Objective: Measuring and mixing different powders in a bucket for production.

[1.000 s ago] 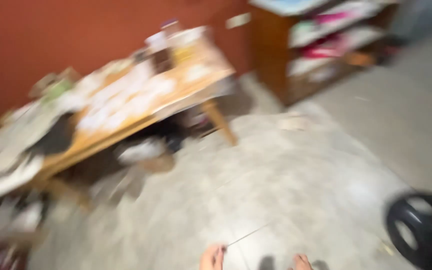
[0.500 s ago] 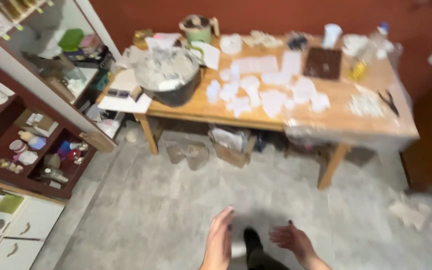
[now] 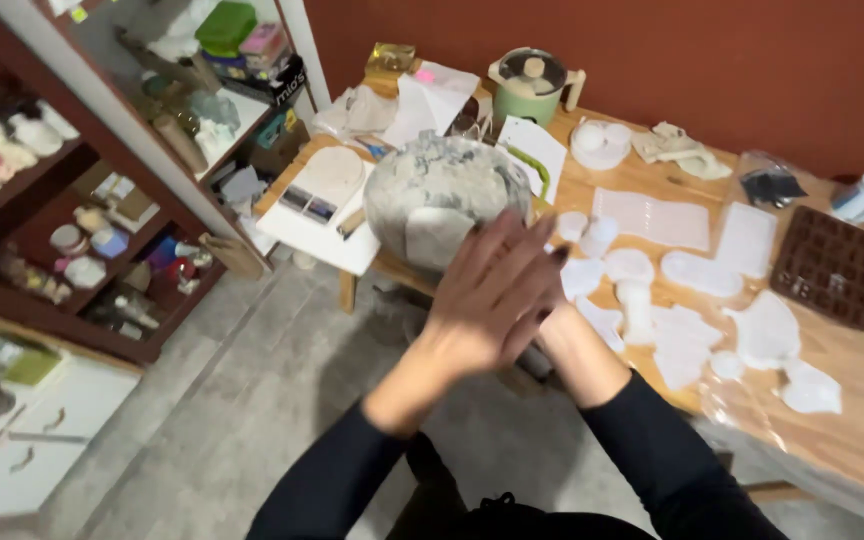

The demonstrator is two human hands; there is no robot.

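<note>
Left hand (image 3: 492, 295) lies flat over the right hand (image 3: 550, 322), palms apparently pressed together; neither grasps anything. Both hover just before the bowl (image 3: 442, 195) on the table (image 3: 857, 440). Risk: a forward sweep could knock the bowl or scatter the white moulds (image 3: 652, 315).

There is a single view, from a camera worn on the person's head. It looks steeply down and forward from standing height, over the near edge of the desk (image 3: 832, 450), which runs slantwise across the right half. The left hand (image 3: 492, 290) sits close below the lens at centre, the shelves (image 3: 62, 250) fill the left side and the red wall (image 3: 652, 60) closes the top.
</note>
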